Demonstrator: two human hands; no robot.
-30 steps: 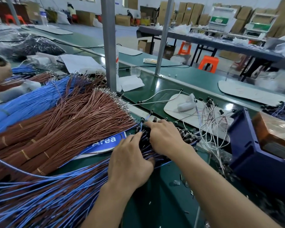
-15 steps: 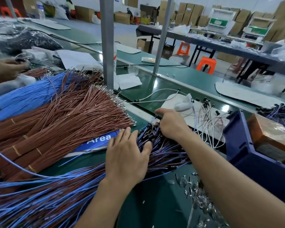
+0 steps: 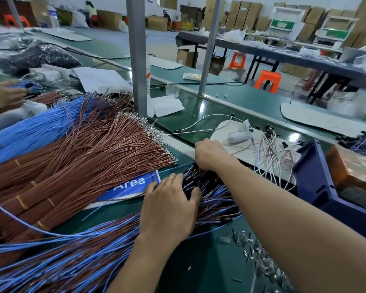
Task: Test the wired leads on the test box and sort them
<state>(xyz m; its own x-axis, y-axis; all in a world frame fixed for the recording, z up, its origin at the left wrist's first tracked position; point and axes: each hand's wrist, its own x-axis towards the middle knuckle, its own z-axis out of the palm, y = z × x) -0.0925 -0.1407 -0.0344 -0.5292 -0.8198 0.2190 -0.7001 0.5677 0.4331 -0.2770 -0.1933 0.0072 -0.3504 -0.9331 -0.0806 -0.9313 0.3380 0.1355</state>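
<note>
Hands, three: left hand (image 3: 169,208), right hand (image 3: 209,154), a third hand (image 3: 2,98) at the left edge.
Grey posts, two: near post (image 3: 136,60), far post (image 3: 209,45).
Orange stools by the far worktop (image 3: 294,57), two: front stool (image 3: 267,80), back stool (image 3: 238,60).
Blue bin (image 3: 317,176), one.
Blue sign (image 3: 131,185), one.
White device (image 3: 239,135), one.
Brown leads (image 3: 82,157) and blue leads (image 3: 30,132): too many to count.
White leads (image 3: 270,157): a loose tangle, no sure count.

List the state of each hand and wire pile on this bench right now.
left hand, open, pressing flat on mixed leads.
right hand, curled, seemingly pinching a blue lead.
mixed leads, loose, spread across the bench.
brown bundles, tied with bands, fanned out.
white leads, loose, tangled on the pad.
blue bin, open, holding a box.
</note>
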